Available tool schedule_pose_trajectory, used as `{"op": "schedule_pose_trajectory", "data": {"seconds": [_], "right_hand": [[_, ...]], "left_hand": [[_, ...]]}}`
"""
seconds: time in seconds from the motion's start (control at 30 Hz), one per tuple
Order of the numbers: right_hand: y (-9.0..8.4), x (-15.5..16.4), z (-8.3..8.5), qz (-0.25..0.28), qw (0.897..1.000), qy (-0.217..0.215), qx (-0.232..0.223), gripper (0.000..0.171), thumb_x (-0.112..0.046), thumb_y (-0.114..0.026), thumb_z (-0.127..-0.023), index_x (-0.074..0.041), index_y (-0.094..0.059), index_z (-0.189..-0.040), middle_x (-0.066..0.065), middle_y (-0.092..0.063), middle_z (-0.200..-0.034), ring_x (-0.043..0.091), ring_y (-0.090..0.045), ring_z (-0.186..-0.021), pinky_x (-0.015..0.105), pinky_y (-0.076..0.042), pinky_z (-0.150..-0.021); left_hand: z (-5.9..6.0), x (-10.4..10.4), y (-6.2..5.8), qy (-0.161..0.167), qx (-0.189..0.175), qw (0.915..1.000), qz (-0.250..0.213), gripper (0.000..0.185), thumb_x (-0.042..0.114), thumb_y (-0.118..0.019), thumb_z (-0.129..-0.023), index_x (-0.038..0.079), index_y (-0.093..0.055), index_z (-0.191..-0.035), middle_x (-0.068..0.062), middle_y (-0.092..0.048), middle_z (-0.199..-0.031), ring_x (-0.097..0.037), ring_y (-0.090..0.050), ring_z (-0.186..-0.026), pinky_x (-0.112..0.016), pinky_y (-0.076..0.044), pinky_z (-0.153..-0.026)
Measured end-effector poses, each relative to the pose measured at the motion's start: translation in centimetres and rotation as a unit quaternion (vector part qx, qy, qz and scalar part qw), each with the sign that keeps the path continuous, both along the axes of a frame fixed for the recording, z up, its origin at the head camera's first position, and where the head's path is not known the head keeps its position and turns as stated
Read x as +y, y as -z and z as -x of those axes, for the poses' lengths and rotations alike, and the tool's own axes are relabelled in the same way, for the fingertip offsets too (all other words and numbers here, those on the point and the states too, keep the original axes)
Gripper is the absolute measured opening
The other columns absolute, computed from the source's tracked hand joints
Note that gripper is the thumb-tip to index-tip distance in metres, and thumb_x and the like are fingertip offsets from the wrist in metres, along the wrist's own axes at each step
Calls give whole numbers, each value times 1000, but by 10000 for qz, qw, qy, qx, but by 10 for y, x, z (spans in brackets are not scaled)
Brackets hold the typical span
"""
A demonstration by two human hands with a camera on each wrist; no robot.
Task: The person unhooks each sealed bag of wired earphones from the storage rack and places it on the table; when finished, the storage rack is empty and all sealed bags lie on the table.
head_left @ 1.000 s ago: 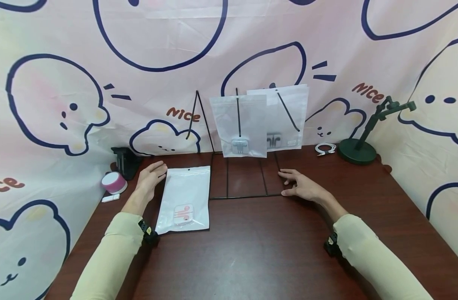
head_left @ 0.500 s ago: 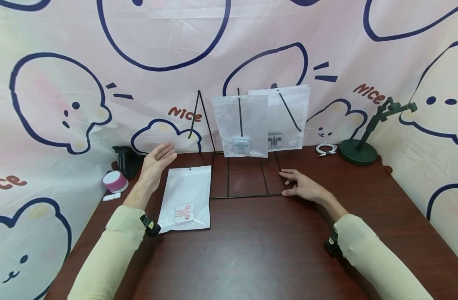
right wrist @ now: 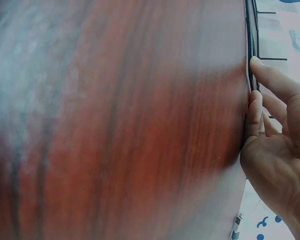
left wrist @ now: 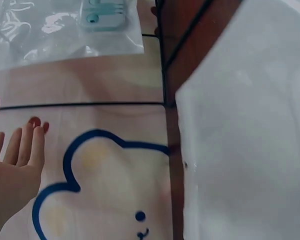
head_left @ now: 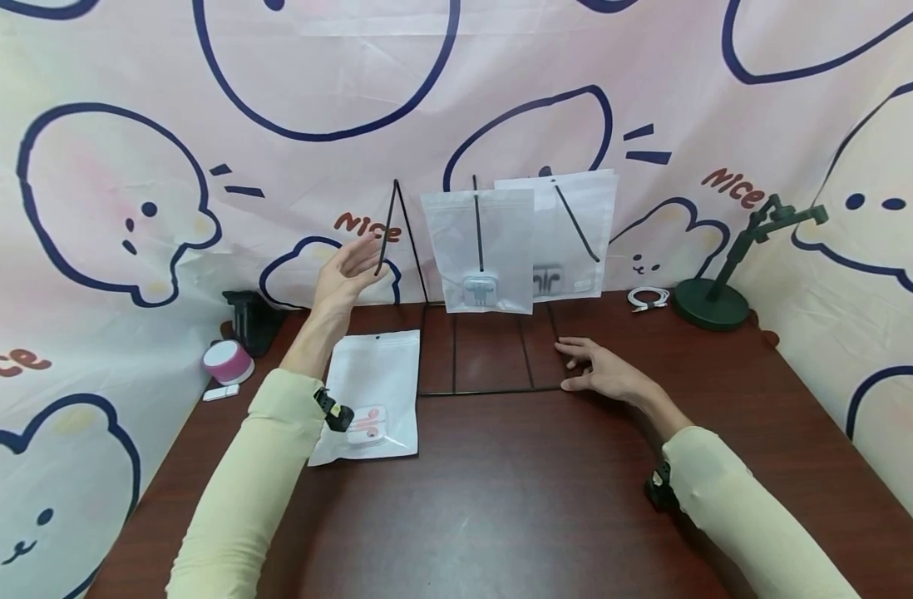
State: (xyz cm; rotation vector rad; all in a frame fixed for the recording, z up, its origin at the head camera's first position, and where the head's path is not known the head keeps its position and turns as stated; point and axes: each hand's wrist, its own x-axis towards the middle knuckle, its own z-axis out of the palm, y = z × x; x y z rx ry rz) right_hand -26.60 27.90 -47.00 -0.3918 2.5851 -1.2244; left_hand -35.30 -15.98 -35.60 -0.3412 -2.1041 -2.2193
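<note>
Reaching with fingers spread and empty, the left hand (head_left: 346, 270) nears the wire rack (head_left: 426, 249); a careless knock could topple its hanging pouches (head_left: 477, 249).

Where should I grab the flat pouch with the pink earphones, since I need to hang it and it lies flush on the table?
Pinch the top edge of the pouch near its hang hole, coming from the far side. That end looks empty and thin; the earphone case weighs down the near end. The raised left hand is nearest.
</note>
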Motion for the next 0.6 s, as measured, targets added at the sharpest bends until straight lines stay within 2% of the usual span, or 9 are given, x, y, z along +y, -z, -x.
{"op": "schedule_pose_trajectory", "data": {"seconds": [0.17,0.33,0.43,0.6], "right_hand": [[0,-1,0,9,10000,46,-19,76,-15,-77,-95,-5,-39,-160,20,-48,-144,25,-54,-100,35,-43,-85],[0,-1,2,20,10000,42,-32,76,-15,-77,-95,-5,-39,-160,20,-46,-147,26,-54,-102,35,-43,-84],[0,-1,1,6,10000,48,-17,76,-15,-77,-95,-5,-39,-160,20,-45,-148,26,-54,-103,37,-43,-86],[1,0,0,-24,10000,76,-25,76,-16,-77,-96,-6,-39,-160,19,-46,-148,27,-54,-110,39,-43,-89]], "left_hand": [[9,20,-9,54,49,10000,-55,62,10,-77,-95,18,-54,-152,-11,-58,-150,-23,-58,-135,-37,-44,-114],[14,34,-15,348,414,9985,-27,64,8,-75,-95,14,-51,-154,-15,-55,-152,-28,-56,-137,-43,-41,-116],[15,42,-18,453,570,9973,74,64,10,-75,-95,17,-51,-154,-15,-55,-152,-29,-54,-139,-46,-40,-117],[16,56,-26,549,484,9972,169,65,16,-75,-96,22,-49,-156,-12,-55,-153,-27,-52,-140,-46,-39,-118]]}}
